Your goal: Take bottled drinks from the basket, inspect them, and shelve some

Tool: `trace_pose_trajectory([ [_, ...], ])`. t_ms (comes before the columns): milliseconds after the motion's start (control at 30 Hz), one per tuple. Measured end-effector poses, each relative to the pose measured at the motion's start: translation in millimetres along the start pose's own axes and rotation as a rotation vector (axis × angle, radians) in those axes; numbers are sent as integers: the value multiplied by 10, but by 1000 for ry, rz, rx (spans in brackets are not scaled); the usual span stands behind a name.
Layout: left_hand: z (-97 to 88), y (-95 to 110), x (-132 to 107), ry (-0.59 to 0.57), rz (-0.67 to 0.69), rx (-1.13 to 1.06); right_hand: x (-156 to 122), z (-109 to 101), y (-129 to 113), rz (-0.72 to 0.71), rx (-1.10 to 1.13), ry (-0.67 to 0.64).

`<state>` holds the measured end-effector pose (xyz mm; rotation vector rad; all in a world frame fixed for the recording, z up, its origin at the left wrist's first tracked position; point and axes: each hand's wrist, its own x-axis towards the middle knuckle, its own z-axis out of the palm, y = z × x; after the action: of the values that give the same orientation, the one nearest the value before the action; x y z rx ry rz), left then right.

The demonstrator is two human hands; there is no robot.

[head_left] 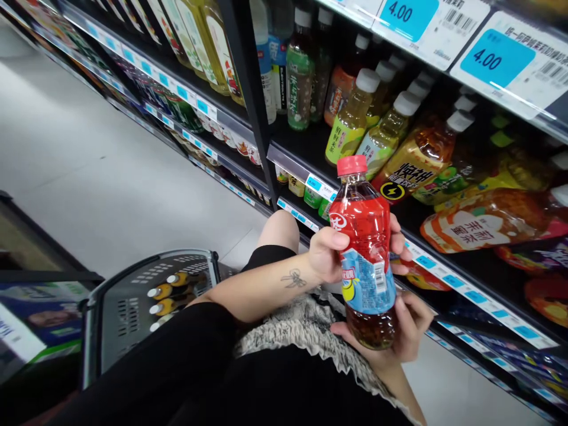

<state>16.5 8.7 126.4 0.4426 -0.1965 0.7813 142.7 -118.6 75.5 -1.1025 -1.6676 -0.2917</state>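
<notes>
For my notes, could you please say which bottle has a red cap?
The bottle in the left hand and right hand; nearby shelf bottles show white caps.

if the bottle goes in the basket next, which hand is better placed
Probably the left hand: it holds the bottle higher up and is nearer the basket. The right hand holds it lower, farther across.

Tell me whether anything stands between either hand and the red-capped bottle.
Nothing visible does: the left hand wraps the red-capped bottle around its middle, and the right hand holds it near the base, both directly against it.
</notes>
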Motion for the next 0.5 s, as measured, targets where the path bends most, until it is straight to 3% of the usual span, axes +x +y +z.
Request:
trace_pose_trajectory([
  [500, 17, -68, 11, -89, -39, -70, -119, 70, -17, -26, 89, 107],
])
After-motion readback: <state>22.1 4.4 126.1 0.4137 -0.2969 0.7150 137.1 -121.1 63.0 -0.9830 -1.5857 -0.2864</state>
